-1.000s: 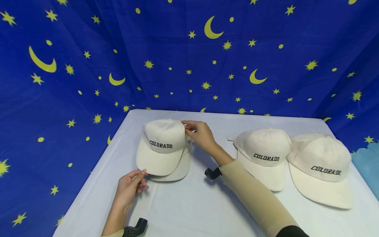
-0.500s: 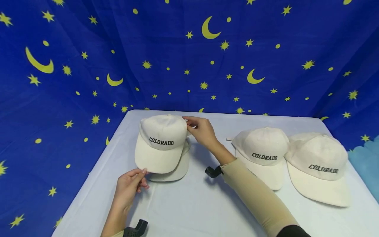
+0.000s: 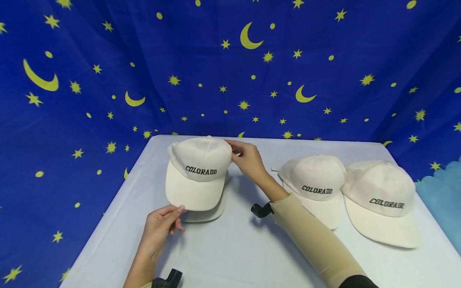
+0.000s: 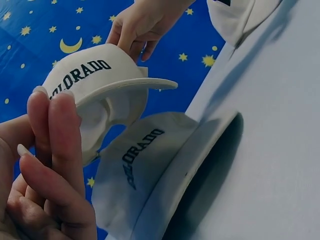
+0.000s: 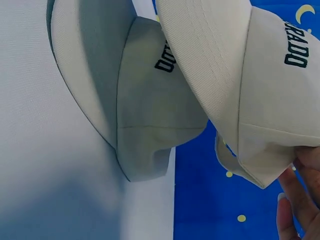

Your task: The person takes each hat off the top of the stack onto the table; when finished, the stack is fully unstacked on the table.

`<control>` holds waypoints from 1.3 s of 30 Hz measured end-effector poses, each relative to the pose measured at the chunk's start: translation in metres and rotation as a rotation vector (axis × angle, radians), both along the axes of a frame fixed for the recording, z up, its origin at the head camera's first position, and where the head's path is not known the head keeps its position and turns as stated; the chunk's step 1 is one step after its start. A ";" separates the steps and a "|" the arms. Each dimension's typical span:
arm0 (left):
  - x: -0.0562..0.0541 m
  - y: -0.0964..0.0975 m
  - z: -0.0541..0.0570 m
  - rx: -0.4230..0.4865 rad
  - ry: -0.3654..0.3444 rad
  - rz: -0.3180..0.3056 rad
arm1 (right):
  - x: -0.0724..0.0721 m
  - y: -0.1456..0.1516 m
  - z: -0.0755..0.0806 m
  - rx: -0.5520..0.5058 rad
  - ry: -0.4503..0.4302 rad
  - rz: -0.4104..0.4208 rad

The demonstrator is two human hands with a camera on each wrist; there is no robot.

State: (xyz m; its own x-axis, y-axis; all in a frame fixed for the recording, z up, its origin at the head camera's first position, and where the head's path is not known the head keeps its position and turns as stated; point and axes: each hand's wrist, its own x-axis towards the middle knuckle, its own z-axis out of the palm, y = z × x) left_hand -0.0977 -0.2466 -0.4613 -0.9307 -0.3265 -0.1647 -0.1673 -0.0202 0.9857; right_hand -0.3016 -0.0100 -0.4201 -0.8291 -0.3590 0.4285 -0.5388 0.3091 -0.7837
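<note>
An off-white baseball cap [image 3: 198, 168] lettered COLORADO is held up with its brim toward me. My left hand [image 3: 162, 226] pinches the brim's near left corner between thumb and fingers. On the other side my right hand [image 3: 248, 158] grips the right rear edge of the crown. Beneath is a second matching cap [image 4: 145, 155], resting on the white table. A gap separates the two caps in both wrist views. From the head view the raised cap hides most of the lower one, leaving part of its brim in sight.
Two more COLORADO caps, a middle one [image 3: 317, 180] and a far-right one [image 3: 381, 200], lie side by side on the white-covered table [image 3: 230, 252]. A blue star-and-moon curtain [image 3: 201, 48] hangs behind. Light blue scalloped material [image 3: 439, 192] shows at right.
Both hands have lifted the upper cap a little higher off the lower cap and moved it slightly right over it. The view has shifted slightly; the two caps at right lie as before.
</note>
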 end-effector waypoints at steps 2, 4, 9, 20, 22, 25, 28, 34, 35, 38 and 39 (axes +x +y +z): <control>-0.001 0.002 0.000 0.007 -0.005 -0.013 | 0.000 0.002 0.001 -0.008 0.006 0.000; -0.001 0.005 -0.001 0.013 -0.004 -0.025 | 0.001 0.005 0.001 -0.013 0.011 -0.001; -0.001 0.011 -0.001 0.013 0.011 -0.055 | 0.001 0.013 0.001 -0.018 0.001 -0.011; -0.006 0.029 -0.003 0.024 0.036 -0.095 | 0.000 0.036 0.003 -0.071 -0.030 -0.023; -0.007 0.033 -0.004 0.028 0.037 -0.100 | 0.000 0.042 0.005 -0.085 -0.038 -0.030; -0.009 0.038 -0.004 0.034 0.041 -0.103 | -0.001 0.050 0.007 -0.100 -0.041 -0.033; -0.010 0.042 -0.005 0.040 0.042 -0.114 | -0.001 0.058 0.008 -0.118 -0.033 -0.035; -0.013 0.051 -0.006 0.066 0.033 -0.127 | 0.000 0.072 0.007 -0.153 -0.030 -0.045; -0.014 0.052 -0.007 0.067 0.031 -0.129 | 0.001 0.073 0.008 -0.154 -0.037 -0.047; -0.016 0.056 -0.009 0.066 0.034 -0.134 | 0.000 0.079 0.006 -0.164 -0.045 -0.049; -0.016 0.058 -0.010 0.065 0.035 -0.137 | 0.001 0.081 0.005 -0.163 -0.050 -0.051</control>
